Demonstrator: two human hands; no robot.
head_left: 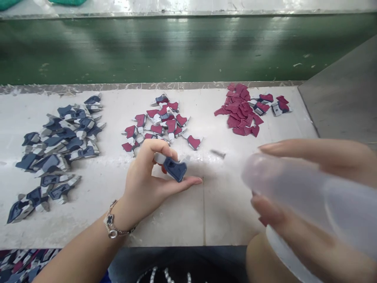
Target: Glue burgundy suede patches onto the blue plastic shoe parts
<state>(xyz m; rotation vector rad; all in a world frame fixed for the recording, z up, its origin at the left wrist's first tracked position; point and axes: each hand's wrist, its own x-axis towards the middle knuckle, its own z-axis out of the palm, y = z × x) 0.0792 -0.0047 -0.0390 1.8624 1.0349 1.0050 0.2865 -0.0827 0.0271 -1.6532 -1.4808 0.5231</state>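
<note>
You've got a white worktop [224, 216] with three separate groups on it. Far left, a loose heap of navy-and-grey shoe-upper pieces [59, 153]. Middle, a smaller heap of maroon-and-grey pieces [159, 122], well apart from the navy heap. Right, a stack of flat maroon cutouts [237, 110], with a few maroon-and-grey pieces [266, 103] just beside it. A small dark scrap [218, 154] lies on the worktop past the middle heap. Behind runs a green panel [176, 47], a grey metal sheet [338, 86] sits far right, and more mixed pieces [26, 267] show below the worktop's front edge, bottom left.
</note>
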